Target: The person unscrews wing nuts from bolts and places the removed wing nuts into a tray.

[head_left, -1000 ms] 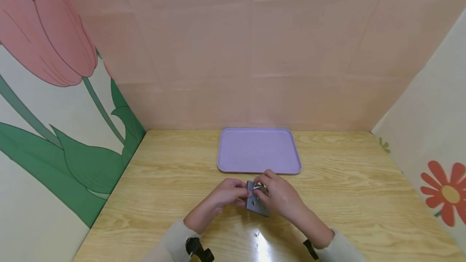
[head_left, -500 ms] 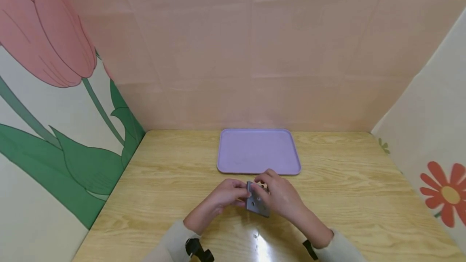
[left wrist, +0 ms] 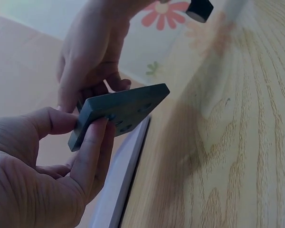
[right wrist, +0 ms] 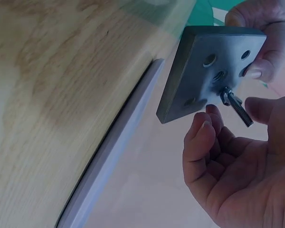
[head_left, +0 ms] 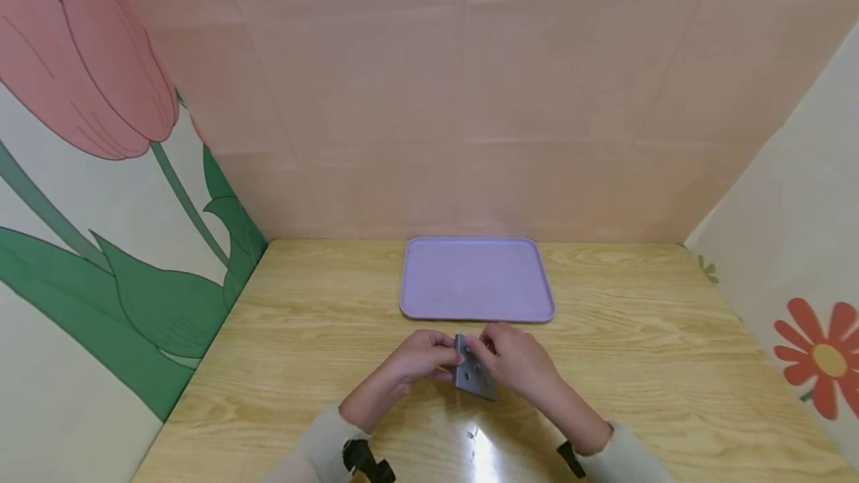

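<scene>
A grey metal plate point(right wrist: 206, 78) with several round holes is held tilted above the table. My left hand point(left wrist: 52, 166) pinches its edge between thumb and fingers, one fingertip lying by a hole on the underside. From the plate's other face a threaded bolt point(right wrist: 241, 110) sticks out, with a small metal piece point(right wrist: 224, 96), perhaps a nut, around its base. My right hand point(right wrist: 247, 161) is beside the bolt, thumb on one side and loosely bent fingers on the other, with a gap between. The head view has the right hand point(head_left: 517, 356) at the plate's upper right, hiding the bolt.
A shallow purple tray point(head_left: 478, 279) lies on the wooden table point(head_left: 322, 297) just beyond the hands. Behind stands a pinkish backdrop point(head_left: 463, 95), with flower-printed panels on both sides. Dark straps point(head_left: 365, 461) sit on both wrists.
The right hand's fingers have drawn down and toward me at the bolt, which showed a second ago and is now hidden in the head view. The left hand and plate keep their place.
</scene>
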A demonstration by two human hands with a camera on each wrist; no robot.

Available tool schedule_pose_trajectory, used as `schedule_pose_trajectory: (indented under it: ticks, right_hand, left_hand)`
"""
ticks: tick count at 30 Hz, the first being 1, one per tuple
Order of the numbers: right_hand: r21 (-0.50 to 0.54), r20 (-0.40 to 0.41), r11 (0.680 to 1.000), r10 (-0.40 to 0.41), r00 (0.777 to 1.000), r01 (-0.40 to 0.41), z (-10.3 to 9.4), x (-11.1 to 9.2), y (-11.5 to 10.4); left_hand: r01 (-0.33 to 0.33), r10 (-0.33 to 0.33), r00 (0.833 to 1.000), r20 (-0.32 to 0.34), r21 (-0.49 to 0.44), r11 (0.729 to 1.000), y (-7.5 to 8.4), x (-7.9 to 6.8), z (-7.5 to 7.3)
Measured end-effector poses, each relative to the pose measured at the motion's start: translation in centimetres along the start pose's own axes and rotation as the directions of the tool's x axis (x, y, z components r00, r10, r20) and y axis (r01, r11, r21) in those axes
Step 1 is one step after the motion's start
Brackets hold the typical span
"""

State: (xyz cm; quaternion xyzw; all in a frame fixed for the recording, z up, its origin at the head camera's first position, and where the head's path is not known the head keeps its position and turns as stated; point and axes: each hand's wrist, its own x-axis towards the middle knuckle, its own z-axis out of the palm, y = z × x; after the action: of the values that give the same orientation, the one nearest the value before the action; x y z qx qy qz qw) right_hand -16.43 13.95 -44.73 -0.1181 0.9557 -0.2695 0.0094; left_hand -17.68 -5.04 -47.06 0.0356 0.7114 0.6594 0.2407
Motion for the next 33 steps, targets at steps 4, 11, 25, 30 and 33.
schedule_pose_trajectory:
  ticks: [4, 11, 25, 30, 33]
  right_hand:
    - [-0.003, -0.015, 1.0, 0.001, 1.0, -0.001, 0.17, -0.03, -0.13]
    - [-0.048, -0.01, 0.999, -0.009, 1.0, 0.008, 0.19, -0.17, -0.36]
    - [-0.051, 0.007, 0.998, -0.033, 0.999, 0.034, -0.11, -0.39, -0.42]
    - [-0.07, -0.042, 0.989, -0.135, 0.99, 0.132, -0.21, -0.48, -0.25]
    - [-0.098, -0.061, 0.975, -0.206, 0.977, 0.2, -0.29, -0.6, -0.16]
  left_hand:
    - [-0.004, 0.004, 1.0, 0.006, 0.002, 1.0, -0.04, 0.01, 0.07]
    - [-0.007, 0.007, 1.0, 0.002, 0.011, 1.0, 0.02, -0.14, 0.17]
    - [0.005, -0.005, 1.0, 0.001, 0.011, 1.0, -0.04, -0.26, 0.08]
    - [-0.014, 0.014, 1.0, 0.004, 0.013, 1.0, -0.04, -0.33, 0.08]
    - [-0.016, 0.016, 1.0, 0.006, 0.014, 1.0, 0.0, -0.34, 0.03]
